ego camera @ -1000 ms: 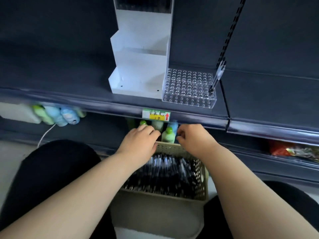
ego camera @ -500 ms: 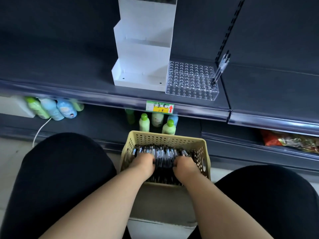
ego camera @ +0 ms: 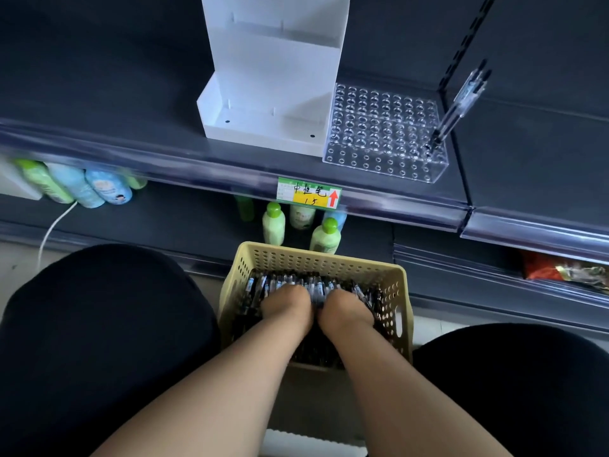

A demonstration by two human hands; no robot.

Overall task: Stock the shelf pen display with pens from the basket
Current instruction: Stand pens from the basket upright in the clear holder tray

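A beige perforated basket (ego camera: 400, 311) sits between my knees, filled with several black pens (ego camera: 263, 288). My left hand (ego camera: 287, 310) and my right hand (ego camera: 346, 311) are both down in the basket side by side, fingers curled into the pile of pens. On the dark shelf above stands a clear pen display (ego camera: 384, 133) with rows of holes. One pen (ego camera: 456, 110) stands tilted in a hole at its right end. The fingertips are hidden among the pens, so I cannot see what each hand grips.
A white stepped display stand (ego camera: 270, 94) sits left of the clear one. A green and yellow price tag (ego camera: 308, 196) hangs on the shelf edge. Green and blue bottles (ego camera: 273, 224) stand on the lower shelf behind the basket. My dark-clothed knees (ego camera: 99, 341) flank the basket.
My hands dropped from the basket's far rim into the basket and now press closer together into the pens. The camera view tilted slightly downward.
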